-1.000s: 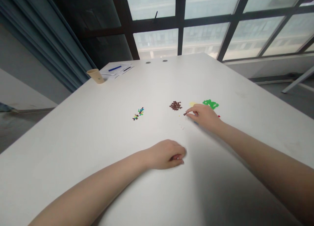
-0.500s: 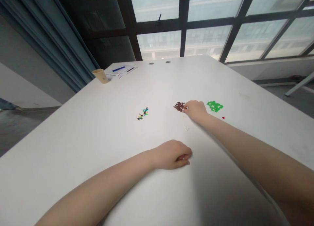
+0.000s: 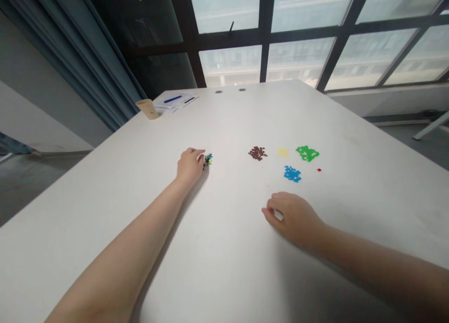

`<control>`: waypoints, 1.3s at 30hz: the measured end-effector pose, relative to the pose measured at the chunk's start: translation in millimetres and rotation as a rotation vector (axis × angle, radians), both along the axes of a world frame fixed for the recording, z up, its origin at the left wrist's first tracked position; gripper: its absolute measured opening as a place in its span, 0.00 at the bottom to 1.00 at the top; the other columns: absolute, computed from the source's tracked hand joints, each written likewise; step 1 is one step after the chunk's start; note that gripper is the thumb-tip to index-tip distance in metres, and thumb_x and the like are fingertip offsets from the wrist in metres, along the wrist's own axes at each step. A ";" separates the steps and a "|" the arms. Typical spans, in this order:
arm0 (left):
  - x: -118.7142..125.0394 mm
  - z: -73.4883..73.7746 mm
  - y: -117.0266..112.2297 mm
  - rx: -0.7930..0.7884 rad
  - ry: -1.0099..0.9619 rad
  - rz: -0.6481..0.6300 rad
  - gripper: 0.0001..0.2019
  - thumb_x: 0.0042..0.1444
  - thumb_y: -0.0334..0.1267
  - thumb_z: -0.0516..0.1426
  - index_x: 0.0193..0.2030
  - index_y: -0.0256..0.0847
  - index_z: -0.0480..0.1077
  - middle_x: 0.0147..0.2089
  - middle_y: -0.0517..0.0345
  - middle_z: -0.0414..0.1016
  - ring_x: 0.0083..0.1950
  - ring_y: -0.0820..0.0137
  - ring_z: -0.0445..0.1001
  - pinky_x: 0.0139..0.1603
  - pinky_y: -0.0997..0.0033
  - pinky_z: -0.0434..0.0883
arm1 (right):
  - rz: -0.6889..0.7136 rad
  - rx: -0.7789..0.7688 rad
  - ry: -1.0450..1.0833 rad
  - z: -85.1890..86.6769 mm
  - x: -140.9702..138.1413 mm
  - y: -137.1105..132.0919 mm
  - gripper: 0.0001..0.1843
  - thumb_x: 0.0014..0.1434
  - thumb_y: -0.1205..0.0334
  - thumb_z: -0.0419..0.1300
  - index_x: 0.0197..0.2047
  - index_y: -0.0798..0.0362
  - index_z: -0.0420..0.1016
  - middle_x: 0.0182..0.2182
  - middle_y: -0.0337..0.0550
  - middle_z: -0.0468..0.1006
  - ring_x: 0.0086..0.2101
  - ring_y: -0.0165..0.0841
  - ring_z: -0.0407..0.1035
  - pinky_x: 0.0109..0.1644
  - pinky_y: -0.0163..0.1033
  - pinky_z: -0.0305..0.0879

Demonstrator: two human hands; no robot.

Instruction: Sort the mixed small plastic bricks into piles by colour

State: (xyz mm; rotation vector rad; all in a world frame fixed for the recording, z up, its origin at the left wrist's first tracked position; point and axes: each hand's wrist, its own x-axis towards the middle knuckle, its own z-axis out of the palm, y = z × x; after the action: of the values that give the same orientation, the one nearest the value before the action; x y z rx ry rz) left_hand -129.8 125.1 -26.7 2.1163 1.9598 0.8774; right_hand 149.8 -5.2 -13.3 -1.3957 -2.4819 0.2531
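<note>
My left hand (image 3: 190, 166) reaches to a small heap of mixed coloured pieces (image 3: 208, 159) and covers part of it. Its fingertips are at the heap's left edge, a little apart, and no piece shows between them. My right hand (image 3: 293, 217) hovers low over the near table, its fingers curled in towards the thumb with nothing visible in them. Beyond it lie sorted flat piles: brown pieces (image 3: 257, 153), pale yellow pieces (image 3: 282, 152), green pieces (image 3: 307, 153) and blue pieces (image 3: 292, 173). A single red piece (image 3: 319, 170) lies to the right.
A few tiny white pieces (image 3: 266, 184) and one yellow bit (image 3: 262, 167) lie near the piles on the white table (image 3: 224, 121). At the far left stand a paper cup (image 3: 147, 109) and papers (image 3: 175, 106) with a blue pen (image 3: 172, 99).
My left hand has moved away and left to the mixed heap. My right hand has come back from the brown pile towards me, uncovering the blue and yellow piles.
</note>
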 end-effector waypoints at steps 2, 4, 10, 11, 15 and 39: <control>-10.0 -6.3 7.2 -0.030 -0.006 0.007 0.14 0.54 0.39 0.50 0.41 0.37 0.72 0.41 0.44 0.68 0.44 0.60 0.65 0.46 0.60 0.59 | 0.035 -0.026 0.027 -5.8 0.7 -9.1 0.14 0.56 0.63 0.50 0.20 0.54 0.63 0.20 0.38 0.66 0.25 0.28 0.58 0.31 0.35 0.49; -12.6 -11.1 10.6 -0.057 -0.009 -0.001 0.15 0.53 0.42 0.51 0.41 0.38 0.73 0.38 0.46 0.70 0.40 0.62 0.66 0.43 0.63 0.62 | 0.049 -0.043 0.044 -10.1 0.7 -10.7 0.13 0.56 0.64 0.50 0.20 0.54 0.63 0.20 0.38 0.66 0.25 0.28 0.58 0.30 0.35 0.49; -10.6 -17.8 15.5 -0.060 -0.016 0.014 0.12 0.48 0.42 0.54 0.34 0.39 0.75 0.30 0.51 0.68 0.34 0.64 0.66 0.36 0.65 0.61 | 0.085 -0.044 0.062 -16.5 1.6 -3.9 0.14 0.56 0.64 0.51 0.20 0.54 0.63 0.20 0.37 0.65 0.24 0.27 0.57 0.30 0.35 0.48; -10.9 -18.1 15.9 -0.055 -0.025 0.018 0.11 0.48 0.42 0.55 0.32 0.39 0.75 0.29 0.52 0.68 0.34 0.64 0.65 0.36 0.65 0.61 | 0.092 -0.043 0.062 -17.2 2.2 -3.6 0.14 0.56 0.64 0.51 0.20 0.54 0.63 0.20 0.37 0.65 0.24 0.27 0.57 0.30 0.35 0.48; -10.7 -15.1 14.5 -0.024 -0.097 0.039 0.09 0.48 0.40 0.55 0.29 0.39 0.74 0.29 0.54 0.68 0.33 0.65 0.65 0.37 0.64 0.61 | 0.121 -0.039 0.069 -18.3 4.2 -4.1 0.13 0.55 0.65 0.51 0.19 0.54 0.63 0.19 0.36 0.64 0.23 0.26 0.55 0.30 0.35 0.48; 112.0 14.2 -99.7 -0.507 -1.234 -0.557 0.05 0.42 0.34 0.63 0.25 0.39 0.71 0.28 0.61 0.66 0.31 0.76 0.64 0.33 0.76 0.60 | 0.143 -0.064 0.074 -18.2 5.6 -2.4 0.11 0.54 0.64 0.52 0.21 0.54 0.63 0.20 0.36 0.65 0.24 0.27 0.57 0.31 0.35 0.50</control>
State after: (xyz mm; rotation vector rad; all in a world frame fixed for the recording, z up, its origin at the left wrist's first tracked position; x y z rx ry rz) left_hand -17.7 25.4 -12.4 1.1628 0.7716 1.0147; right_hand 155.4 -7.6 -31.5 -1.2103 -2.5356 0.4095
